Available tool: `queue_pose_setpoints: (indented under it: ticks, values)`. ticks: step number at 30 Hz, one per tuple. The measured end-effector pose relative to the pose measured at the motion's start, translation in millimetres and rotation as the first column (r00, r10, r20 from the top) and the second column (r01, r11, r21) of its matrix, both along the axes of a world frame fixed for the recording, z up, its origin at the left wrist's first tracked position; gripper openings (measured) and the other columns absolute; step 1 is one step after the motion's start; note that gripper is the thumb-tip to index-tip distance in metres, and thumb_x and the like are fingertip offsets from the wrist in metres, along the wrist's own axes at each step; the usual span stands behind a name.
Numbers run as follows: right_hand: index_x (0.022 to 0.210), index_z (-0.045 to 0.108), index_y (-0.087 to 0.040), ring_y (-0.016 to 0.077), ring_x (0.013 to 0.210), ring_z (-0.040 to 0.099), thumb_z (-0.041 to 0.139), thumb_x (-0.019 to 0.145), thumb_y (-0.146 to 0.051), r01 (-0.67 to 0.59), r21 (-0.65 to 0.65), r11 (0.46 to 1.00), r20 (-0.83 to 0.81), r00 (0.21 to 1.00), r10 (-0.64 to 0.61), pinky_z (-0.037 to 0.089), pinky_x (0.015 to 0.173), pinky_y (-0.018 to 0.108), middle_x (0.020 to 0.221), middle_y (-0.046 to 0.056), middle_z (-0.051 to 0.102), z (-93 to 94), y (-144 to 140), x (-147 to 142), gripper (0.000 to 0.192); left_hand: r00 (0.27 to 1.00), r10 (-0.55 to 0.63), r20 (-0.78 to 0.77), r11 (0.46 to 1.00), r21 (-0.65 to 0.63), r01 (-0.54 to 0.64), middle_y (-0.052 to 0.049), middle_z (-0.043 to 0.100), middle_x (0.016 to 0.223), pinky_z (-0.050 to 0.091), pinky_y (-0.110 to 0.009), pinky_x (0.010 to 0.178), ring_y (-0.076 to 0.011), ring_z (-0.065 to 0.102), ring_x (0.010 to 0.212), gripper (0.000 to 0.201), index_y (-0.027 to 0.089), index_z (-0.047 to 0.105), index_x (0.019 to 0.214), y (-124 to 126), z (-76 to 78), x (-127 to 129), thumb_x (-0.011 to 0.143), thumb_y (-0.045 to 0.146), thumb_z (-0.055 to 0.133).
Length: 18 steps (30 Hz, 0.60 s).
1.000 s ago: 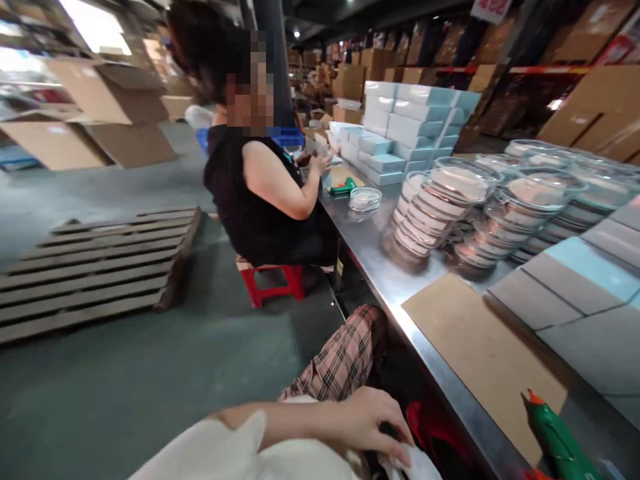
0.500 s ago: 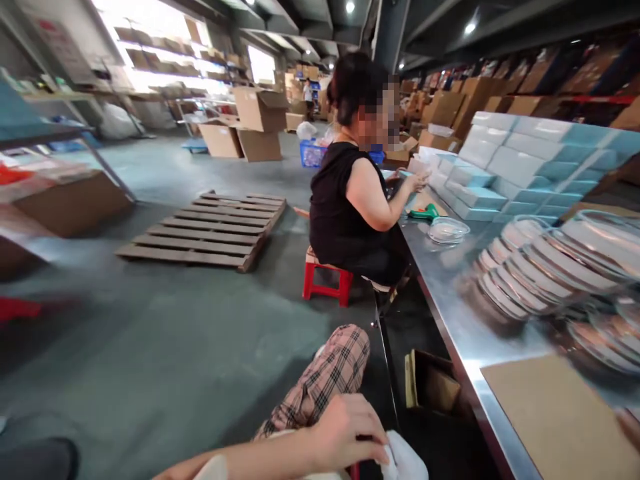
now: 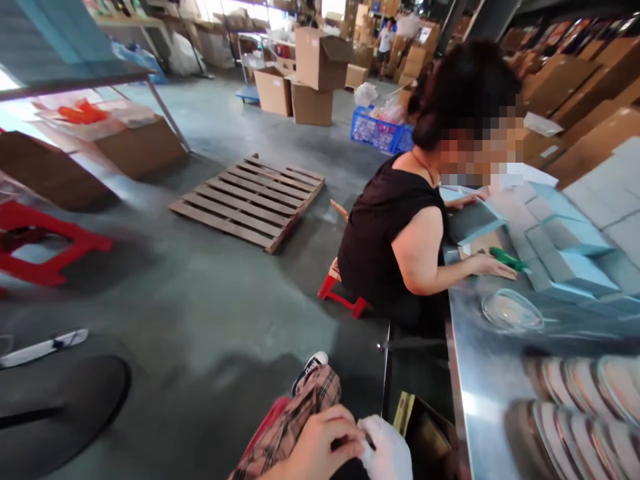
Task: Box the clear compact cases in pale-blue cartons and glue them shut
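At the bottom, my bare left hand (image 3: 327,437) has its fingers curled and pinched at the edge of white, cloth-like material. That material looks like a white glove covering my right hand (image 3: 387,450); the fingers inside are not clear. Both hands are close together above my lap, touching at the fingertips, beside plaid trousers (image 3: 317,393). To the right is a metal table (image 3: 473,380), with rows of stacked, clear-wrapped dishes (image 3: 575,427) blurred by motion. Another wrapped dish (image 3: 513,310) lies farther along.
A co-worker (image 3: 400,227) in black sits on a red stool (image 3: 345,293) at the table, one hand near a green tool (image 3: 507,259). Pale blue boxes (image 3: 575,253) are stacked beyond. A wooden pallet (image 3: 250,200) lies on the floor. Below the table stands an open carton (image 3: 427,433).
The view has swung left and down, so the dishes slid to the lower right. My hands stay together at the white material. The co-worker's hand has lowered toward the green tool.
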State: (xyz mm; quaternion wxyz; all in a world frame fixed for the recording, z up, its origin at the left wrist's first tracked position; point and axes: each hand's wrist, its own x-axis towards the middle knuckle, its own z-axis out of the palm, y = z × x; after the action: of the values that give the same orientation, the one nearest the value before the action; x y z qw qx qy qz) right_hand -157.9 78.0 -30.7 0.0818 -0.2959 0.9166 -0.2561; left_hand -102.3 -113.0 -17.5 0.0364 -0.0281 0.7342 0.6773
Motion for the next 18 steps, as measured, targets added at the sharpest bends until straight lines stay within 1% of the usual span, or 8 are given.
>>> queue_pose_setpoints:
  ticks: [3, 5, 7, 10, 12, 15, 16, 18]
  values:
    - [0.081, 0.072, -0.028, 0.0183, 0.065, 0.072, 0.042, 0.105, -0.064, -0.107, -0.022, 0.994, 0.123, 0.986, 0.109, 0.051, 0.061, 0.025, 0.073, 0.001, 0.073, 20.8, -63.7, -43.5, 0.053, 0.982, 0.129, 0.139, 0.991, -0.039, -0.125, -0.004, 0.078, 0.087, 0.058, -0.028, 0.077, -0.0205, 0.073, 0.079, 0.019, 0.031, 0.084, 0.1, -51.4, 14.0, -25.8, 0.084, 0.039, 0.084]
    - [0.084, 0.072, -0.028, 0.0181, 0.069, 0.073, 0.043, 0.105, -0.064, -0.156, -0.037, 0.987, 0.189, 0.969, 0.16, 0.05, 0.063, 0.025, 0.076, 0.0, 0.074, 31.7, -114.9, -72.0, 0.052, 0.945, 0.246, 0.218, 0.968, -0.098, -0.229, -0.003, 0.077, 0.078, 0.058, -0.029, 0.075, -0.0214, 0.072, 0.076, 0.012, 0.029, 0.083, 0.085, -90.5, 16.2, -48.5, 0.078, 0.038, 0.086]
    - [0.085, 0.073, -0.027, 0.0184, 0.07, 0.073, 0.046, 0.104, -0.061, -0.195, -0.023, 0.981, 0.199, 0.96, 0.196, 0.049, 0.064, 0.026, 0.079, 0.0, 0.075, 41.8, -168.7, -99.3, 0.047, 0.89, 0.376, 0.258, 0.926, -0.135, -0.352, -0.003, 0.074, 0.073, 0.058, -0.031, 0.072, -0.0221, 0.071, 0.072, 0.021, 0.027, 0.077, 0.072, -130.4, 18.3, -69.9, 0.077, 0.046, 0.084]
    - [0.087, 0.075, -0.027, 0.0202, 0.074, 0.072, 0.055, 0.102, -0.053, -0.252, 0.046, 0.967, 0.15, 0.958, 0.243, 0.046, 0.067, 0.029, 0.086, 0.002, 0.077, 56.7, -242.3, -133.4, 0.037, 0.815, 0.524, 0.248, 0.851, -0.143, -0.505, -0.003, 0.072, 0.073, 0.059, -0.033, 0.071, -0.0226, 0.07, 0.071, 0.033, 0.025, 0.072, 0.073, -184.6, 29.8, -89.4, 0.083, 0.056, 0.076]
    - [0.091, 0.077, -0.027, 0.0212, 0.078, 0.072, 0.06, 0.098, -0.055, -0.307, 0.057, 0.95, 0.134, 0.945, 0.297, 0.046, 0.072, 0.03, 0.088, 0.002, 0.078, 65.4, -280.4, -149.9, 0.033, 0.798, 0.572, 0.189, 0.82, -0.164, -0.549, -0.003, 0.07, 0.072, 0.058, -0.033, 0.072, -0.0224, 0.069, 0.071, 0.039, 0.025, 0.069, 0.071, -212.8, 44.5, -93.0, 0.086, 0.06, 0.071]
    - [0.093, 0.08, -0.029, 0.022, 0.08, 0.073, 0.069, 0.09, -0.061, -0.402, 0.057, 0.914, 0.202, 0.901, 0.384, 0.045, 0.074, 0.031, 0.087, 0.0, 0.08, 76.9, -320.0, -167.7, 0.034, 0.784, 0.61, 0.117, 0.785, -0.227, -0.577, -0.003, 0.065, 0.069, 0.057, -0.033, 0.07, -0.0216, 0.065, 0.068, 0.047, 0.025, 0.064, 0.068, -241.4, 73.4, -92.9, 0.089, 0.067, 0.065]
    - [0.095, 0.082, -0.03, 0.0222, 0.081, 0.073, 0.071, 0.088, -0.061, -0.441, 0.069, 0.895, 0.242, 0.878, 0.413, 0.045, 0.074, 0.031, 0.089, 0.0, 0.081, 81.2, -330.5, -173.1, 0.033, 0.783, 0.612, 0.115, 0.781, -0.249, -0.573, -0.003, 0.064, 0.069, 0.056, -0.033, 0.069, -0.0217, 0.064, 0.068, 0.049, 0.025, 0.062, 0.068, -248.3, 83.2, -93.3, 0.09, 0.068, 0.063]
    - [0.1, 0.083, -0.031, 0.0229, 0.087, 0.075, 0.076, 0.085, -0.059, -0.554, 0.093, 0.827, 0.308, 0.806, 0.505, 0.045, 0.075, 0.03, 0.095, 0.0, 0.083, 91.1, -351.0, -185.4, 0.032, 0.797, 0.588, 0.137, 0.794, -0.287, -0.536, -0.003, 0.063, 0.07, 0.056, -0.034, 0.071, -0.0226, 0.064, 0.07, 0.052, 0.025, 0.06, 0.068, -261.1, 100.2, -96.2, 0.091, 0.071, 0.06]
